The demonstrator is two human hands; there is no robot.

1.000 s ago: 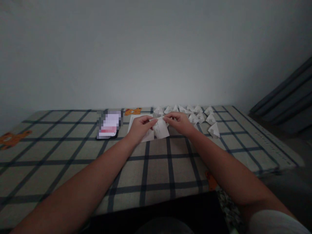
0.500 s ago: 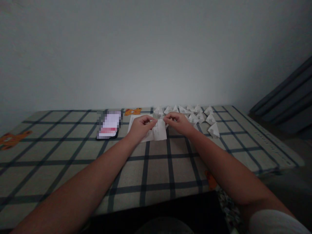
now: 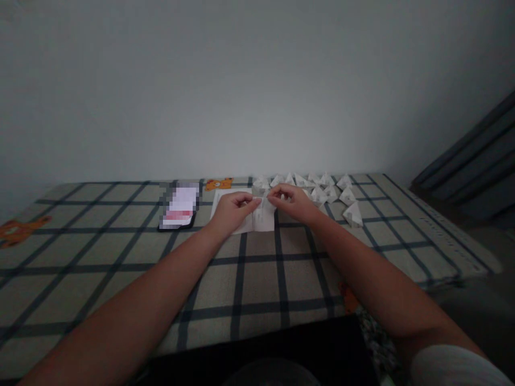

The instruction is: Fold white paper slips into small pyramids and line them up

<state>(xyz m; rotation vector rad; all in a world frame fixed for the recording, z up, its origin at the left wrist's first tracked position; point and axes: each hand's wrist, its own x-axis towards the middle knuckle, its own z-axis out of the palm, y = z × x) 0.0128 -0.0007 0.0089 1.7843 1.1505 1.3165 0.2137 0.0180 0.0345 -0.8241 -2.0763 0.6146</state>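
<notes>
A small sheet of paper [image 3: 264,219] with faint print is held upright between my two hands. My left hand [image 3: 235,210] pinches its upper edge between thumb and fingers. At the paper's upper right corner, my right hand [image 3: 292,202] grips it with thumb and fingertips. Beneath my left hand lies more white paper [image 3: 218,199], partly covered by the hand. Several folded paper pieces [image 3: 319,194], pointed and white, stand just behind and to the right of my right hand.
A phone [image 3: 179,206] with a lit, blurred screen lies to the left of my hands. The checked cloth [image 3: 257,279] covers the surface and bears orange bear prints. A pale wall [image 3: 257,96] rises behind, and dark folded fabric [image 3: 478,145] hangs at the right.
My right hand has shifted very slightly left along the paper's top edge. Both hands keep hold of the paper, and the folded pieces and phone stay put.
</notes>
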